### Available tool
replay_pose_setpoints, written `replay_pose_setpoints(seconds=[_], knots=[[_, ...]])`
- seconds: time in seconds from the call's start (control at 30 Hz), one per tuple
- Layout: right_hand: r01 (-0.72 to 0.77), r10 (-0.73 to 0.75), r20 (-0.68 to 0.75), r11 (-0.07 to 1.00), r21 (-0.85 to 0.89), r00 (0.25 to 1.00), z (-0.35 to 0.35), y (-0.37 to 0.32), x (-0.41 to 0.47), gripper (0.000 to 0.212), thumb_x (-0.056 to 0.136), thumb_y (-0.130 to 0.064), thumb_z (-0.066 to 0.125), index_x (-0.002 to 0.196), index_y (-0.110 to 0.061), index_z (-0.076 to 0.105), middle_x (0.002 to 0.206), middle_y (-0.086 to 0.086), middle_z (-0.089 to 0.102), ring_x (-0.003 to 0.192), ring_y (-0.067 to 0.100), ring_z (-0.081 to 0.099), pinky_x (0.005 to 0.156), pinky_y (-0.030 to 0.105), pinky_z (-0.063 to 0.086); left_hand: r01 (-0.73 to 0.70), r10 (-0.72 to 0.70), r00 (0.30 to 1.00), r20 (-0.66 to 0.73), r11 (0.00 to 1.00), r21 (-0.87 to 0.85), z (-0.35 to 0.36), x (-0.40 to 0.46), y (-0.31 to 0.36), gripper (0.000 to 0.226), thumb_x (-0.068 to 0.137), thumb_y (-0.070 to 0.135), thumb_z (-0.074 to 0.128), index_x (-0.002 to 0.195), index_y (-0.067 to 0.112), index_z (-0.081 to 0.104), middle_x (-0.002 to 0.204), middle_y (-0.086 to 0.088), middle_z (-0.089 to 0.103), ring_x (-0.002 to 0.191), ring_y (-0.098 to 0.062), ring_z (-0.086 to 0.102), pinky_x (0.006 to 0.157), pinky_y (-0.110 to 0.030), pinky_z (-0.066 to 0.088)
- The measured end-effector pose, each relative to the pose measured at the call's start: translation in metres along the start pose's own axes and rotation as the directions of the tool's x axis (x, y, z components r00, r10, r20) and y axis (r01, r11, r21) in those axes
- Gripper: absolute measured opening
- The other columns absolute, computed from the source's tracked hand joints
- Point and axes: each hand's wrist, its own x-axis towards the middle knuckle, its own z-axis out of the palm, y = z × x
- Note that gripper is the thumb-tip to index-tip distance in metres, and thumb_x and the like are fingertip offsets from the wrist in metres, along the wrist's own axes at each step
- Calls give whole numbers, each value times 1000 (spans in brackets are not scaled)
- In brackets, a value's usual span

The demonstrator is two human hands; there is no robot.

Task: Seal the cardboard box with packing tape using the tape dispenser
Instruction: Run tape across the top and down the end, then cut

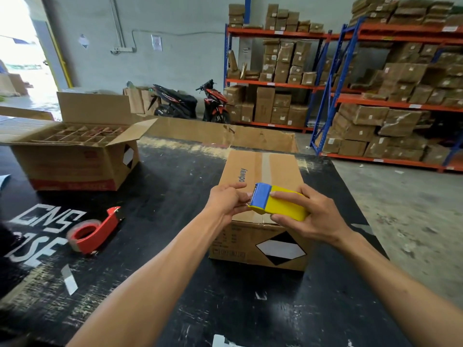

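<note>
Two bare arms reach over a black worktop (175,246) toward a closed cardboard box (260,171), which sits right of centre with a tape strip along its top seam. The right hand (315,216) has its grip closed around a yellow and blue dispenser (278,204), held just above the box's near edge. The left hand (225,201) pinches at the dispenser's toothed front end (the tape itself is too small to see). A red dispenser (95,230) lies to the left, near an open box (75,151).
</note>
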Motion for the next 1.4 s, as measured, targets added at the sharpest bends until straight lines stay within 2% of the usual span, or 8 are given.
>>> replay_pose_setpoints(seconds=[0.17,0.53,0.67,0.8,0.97,1.13,1.33,1.4], knots=[[-15,15,24,999,-31,1000,-19,10,1,55,79,-71,64,128,-46,62,89,-9,49,71,10,51,56,15,34,-62,58,991,-121,998,-30,-40,19,19,33,85,-19,58,114,-5,60,90,-21,75,75,-25,76,52,-24,57],[29,-7,274,997,-77,962,-3,12,7,63,78,-86,47,130,-51,58,88,-8,51,72,10,52,56,24,41,-263,286,957,-46,925,275,-86,3,-32,60,78,0,79,133,10,56,103,-1,77,99,-17,73,95,-41,55],[57,-20,288,991,-122,957,4,2,11,62,78,-85,45,129,-52,59,85,-11,49,69,9,49,54,20,36,-345,424,901,-94,829,440,-87,-1,-52,57,87,5,72,140,19,54,112,8,75,100,0,69,88,-19,54],[92,-32,330,981,-169,944,11,-3,12,63,79,-84,46,130,-51,58,86,-11,46,68,9,47,53,14,27,-350,473,873,-120,778,522,-89,-1,-62,61,88,3,71,144,16,50,119,6,72,108,0,66,99,-30,52],[107,-19,366,970,-219,930,14,-9,15,63,78,-84,43,130,-51,57,87,-12,45,68,9,47,52,14,23,-351,489,866,-107,745,567,-86,0,-64,59,91,0,66,145,11,46,128,-1,67,114,-3,62,95,-12,44],[104,2,376,960,-261,927,13,-12,18,59,79,-82,45,128,-51,59,84,-9,47,65,14,51,49,19,28,-325,467,876,-120,755,570,-84,8,-71,63,91,-10,60,148,8,41,130,-1,65,119,-12,60,89,-31,58],[100,32,411,950,-295,911,13,-15,20,61,78,-83,42,128,-51,58,86,-7,48,67,16,53,53,26,38,-229,560,813,-160,560,796,-100,12,-63,83,81,30,81,151,16,38,148,-11,48,133,-26,49,110,-42,38],[100,37,419,949,-299,907,13,-16,21,63,77,-83,40,129,-51,58,86,-8,47,68,16,53,54,27,39,-307,708,706,1,306,901,-108,13,-68,74,84,28,79,148,14,44,149,-12,48,138,-29,44,111,-49,40]])
